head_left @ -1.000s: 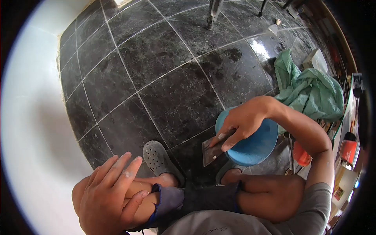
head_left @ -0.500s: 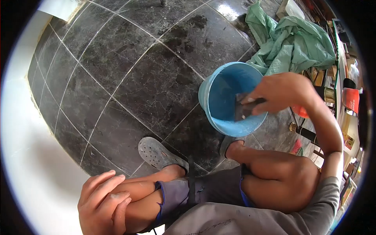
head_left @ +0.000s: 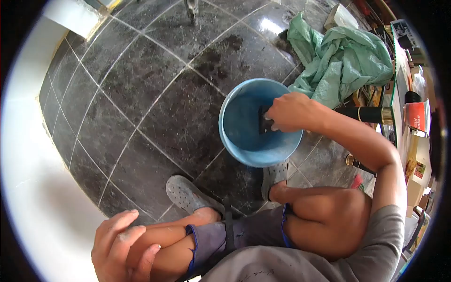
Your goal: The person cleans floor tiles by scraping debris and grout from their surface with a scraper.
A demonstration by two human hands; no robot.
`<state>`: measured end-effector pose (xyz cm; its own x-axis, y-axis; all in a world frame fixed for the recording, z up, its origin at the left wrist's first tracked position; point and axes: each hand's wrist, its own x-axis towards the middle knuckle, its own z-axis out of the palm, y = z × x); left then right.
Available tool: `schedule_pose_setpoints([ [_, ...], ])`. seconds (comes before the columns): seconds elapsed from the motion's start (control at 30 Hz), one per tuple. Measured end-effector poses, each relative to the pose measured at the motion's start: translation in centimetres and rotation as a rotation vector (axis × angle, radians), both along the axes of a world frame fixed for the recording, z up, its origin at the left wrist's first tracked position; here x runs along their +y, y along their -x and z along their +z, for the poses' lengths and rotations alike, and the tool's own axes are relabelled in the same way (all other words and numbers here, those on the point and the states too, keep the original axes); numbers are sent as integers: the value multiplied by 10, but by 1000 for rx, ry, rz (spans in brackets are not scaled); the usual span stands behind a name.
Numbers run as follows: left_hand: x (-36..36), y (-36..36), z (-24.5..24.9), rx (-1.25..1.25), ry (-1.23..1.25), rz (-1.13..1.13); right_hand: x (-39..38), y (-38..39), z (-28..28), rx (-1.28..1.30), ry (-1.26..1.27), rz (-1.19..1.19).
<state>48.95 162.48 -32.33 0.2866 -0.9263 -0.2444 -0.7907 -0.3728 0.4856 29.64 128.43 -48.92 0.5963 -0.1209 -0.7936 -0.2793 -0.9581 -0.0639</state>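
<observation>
A blue bucket (head_left: pixel 230 145) stands on the dark tiled floor in front of my feet. Over its right side reaches my right hand (head_left: pixel 290 113), its fingers closed round a dark flat tool (head_left: pixel 262 120) inside the bucket; the tool's shape is partly hidden by the fingers. My left hand (head_left: pixel 123 246) rests by my left knee at the lower left, fingers apart and holding nothing.
A crumpled green sheet (head_left: pixel 347 56) lies beyond the bucket, with a whitish block (head_left: pixel 340 18) behind it. A glass-edged table (head_left: pixel 398 89) carrying a red-labelled cup (head_left: pixel 417 116) is on the right. A white wall (head_left: pixel 28 178) runs along the left.
My right hand has moved left and deeper over the bucket with the dark tool. The bucket appears further left in view. My left hand's fingers have spread a little more.
</observation>
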Motion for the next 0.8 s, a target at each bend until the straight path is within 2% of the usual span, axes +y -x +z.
schedule_pose_setpoints([
  [0.03, -3, 0, 1, 9, -11, 8, -5, -2, 20, -22, -19, -19],
  [0.13, -13, 1, 3, 24, -9, 14, -18, 3, 74, -134, -188, -306],
  [0.23, -29, 7, 3, -8, 44, 1, -32, 18, 111, -361, -243, -425],
  [0.27, -38, 8, 8, -23, 36, -32, -43, 30, 103, -543, -236, -425],
  [0.37, -56, 12, 13, -19, 44, -49, -65, 32, 97, -616, 10, -648],
  [0.4, -61, 15, 12, -8, 54, -40, -80, 34, 75, -686, 113, -633],
  [0.6, -106, 32, 6, -29, 81, -159, -176, 20, -36, -823, 294, -752],
  [0.7, -146, 44, 1, 24, 144, -175, -204, 4, -62, -776, 256, -846],
  [0.73, -163, 50, -1, -38, 161, -212, -209, -2, -68, -750, 232, -891],
  [0.8, -197, 58, 6, -72, 181, -409, -212, -10, -86, -753, 197, -913],
])
